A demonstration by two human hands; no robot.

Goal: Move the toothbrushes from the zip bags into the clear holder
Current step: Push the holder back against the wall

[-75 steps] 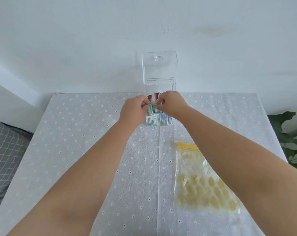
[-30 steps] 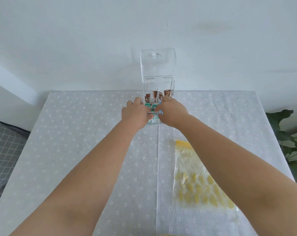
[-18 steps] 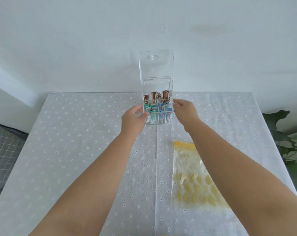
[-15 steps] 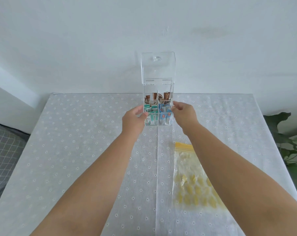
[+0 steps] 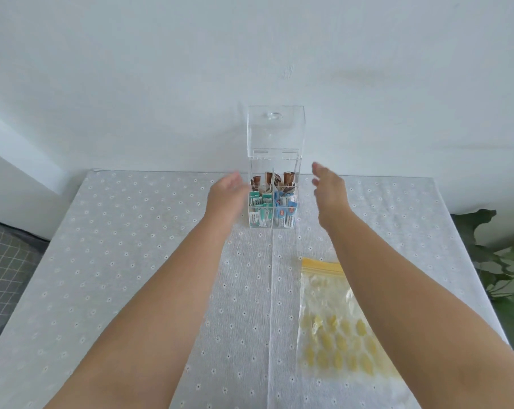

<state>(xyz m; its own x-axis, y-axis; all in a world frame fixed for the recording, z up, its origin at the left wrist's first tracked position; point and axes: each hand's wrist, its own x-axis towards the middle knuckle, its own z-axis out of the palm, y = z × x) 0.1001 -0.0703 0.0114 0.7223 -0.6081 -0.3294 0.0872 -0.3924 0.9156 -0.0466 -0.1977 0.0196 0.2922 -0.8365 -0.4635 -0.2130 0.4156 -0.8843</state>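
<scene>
At the centre of the frame we see the clear holder [image 5: 273, 199] with its lid [image 5: 275, 131] raised and small wrapped packets [image 5: 272, 206] filling its sections. Our left hand [image 5: 227, 192] and right hand [image 5: 329, 188] flank it, fingers loose and grasping nothing. At lower right, a yellow-topped zip bag [image 5: 335, 317] lies flat on the dotted tablecloth [image 5: 132, 261].

White wall [image 5: 161, 69], dotted table [image 5: 126, 261]

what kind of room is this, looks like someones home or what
Probably a home room, though that is a guess: a table under a daisy-print cloth stands against a plain white wall, with a leafy houseplant at the right and grid-patterned fabric, perhaps bedding, at the left.
</scene>
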